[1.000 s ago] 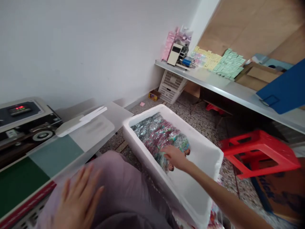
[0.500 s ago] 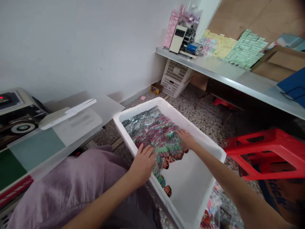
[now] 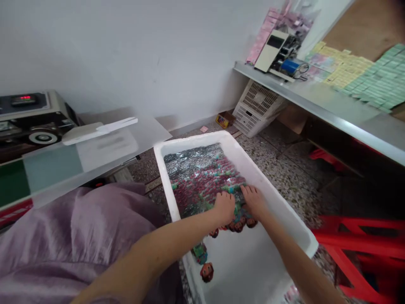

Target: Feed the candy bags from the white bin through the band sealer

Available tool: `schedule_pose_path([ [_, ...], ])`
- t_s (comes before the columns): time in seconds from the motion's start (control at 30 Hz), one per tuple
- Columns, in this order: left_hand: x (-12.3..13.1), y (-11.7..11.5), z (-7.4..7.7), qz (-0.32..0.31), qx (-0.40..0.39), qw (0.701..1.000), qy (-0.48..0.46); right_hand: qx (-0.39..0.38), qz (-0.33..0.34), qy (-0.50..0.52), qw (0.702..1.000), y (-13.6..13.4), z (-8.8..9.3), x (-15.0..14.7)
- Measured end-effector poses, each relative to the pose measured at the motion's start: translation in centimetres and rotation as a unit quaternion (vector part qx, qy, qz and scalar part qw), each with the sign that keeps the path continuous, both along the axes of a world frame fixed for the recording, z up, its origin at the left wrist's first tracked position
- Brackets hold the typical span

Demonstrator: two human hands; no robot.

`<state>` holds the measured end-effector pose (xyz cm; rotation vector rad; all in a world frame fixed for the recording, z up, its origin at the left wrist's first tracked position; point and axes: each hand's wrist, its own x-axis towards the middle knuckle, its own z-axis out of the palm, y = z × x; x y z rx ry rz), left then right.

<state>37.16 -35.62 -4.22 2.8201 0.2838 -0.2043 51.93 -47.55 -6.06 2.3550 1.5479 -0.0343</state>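
Note:
A white foam box (image 3: pixel 278 202) holds rows of doll-headed items in clear wrappers (image 3: pixel 205 181), pink and green in the middle and silvery at the far end. My left hand (image 3: pixel 225 207) is over the near edge of the rows, its fingers curled down; what is under them is hidden. Close beside it, my right hand (image 3: pixel 255 203) lies on the items by the box's right wall, its fingers stretched forward. Brown-haired doll heads (image 3: pixel 238 226) show below both hands. One doll-headed item (image 3: pixel 207 271) lies apart near the left wall.
On the left, a machine with a red display (image 3: pixel 34 112) stands on a table (image 3: pixel 101 152). A metal-edged bench (image 3: pixel 316 99) at the right carries another machine (image 3: pixel 278 57) and stacked green packs (image 3: pixel 376 78). White crates (image 3: pixel 256 105) and a red stool (image 3: pixel 357 240) stand on the floor.
My left hand has moved right from the box's left side to beside my right hand, and its fingers have curled. The view has shifted left.

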Motion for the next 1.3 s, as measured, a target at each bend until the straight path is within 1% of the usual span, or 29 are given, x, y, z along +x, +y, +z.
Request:
schedule_pose_path([
  [0.1,1.0,-0.2,-1.4,-0.004,0.026,0.999,-0.018,0.001,0.004,0.003,1.000,-0.3,-0.5,0.3],
  [0.2,1.5,0.0,-2.4,-0.012,0.051,0.998,-0.036,0.002,0.002,0.014,1.000,-0.4,-0.7,0.5],
  [0.3,1.7,0.3,-3.1,-0.027,0.065,0.996,-0.049,-0.001,-0.005,0.025,1.000,-0.3,-0.4,0.5],
  [0.4,1.7,0.4,-3.6,-0.038,0.067,0.995,-0.057,-0.005,-0.009,0.038,0.999,-0.2,0.0,0.4],
  [0.5,1.7,0.5,-3.6,-0.039,0.062,0.995,-0.064,-0.010,-0.014,0.054,0.998,-0.1,0.2,0.4],
  [0.7,1.5,0.5,-3.1,-0.054,0.032,0.996,-0.062,-0.026,-0.049,0.083,0.995,0.2,0.2,0.9],
  [0.9,1.4,0.1,-3.3,-0.022,0.007,0.999,-0.046,-0.068,-0.056,0.097,0.991,0.1,0.5,0.9],
  [1.1,1.3,0.3,-3.3,-0.029,-0.012,0.998,-0.048,-0.084,-0.043,0.113,0.989,-1.2,1.0,0.4],
  [1.3,0.9,-0.5,-2.6,-0.083,-0.053,0.993,-0.065,-0.114,-0.037,0.165,0.979,-3.3,1.7,0.4],
])
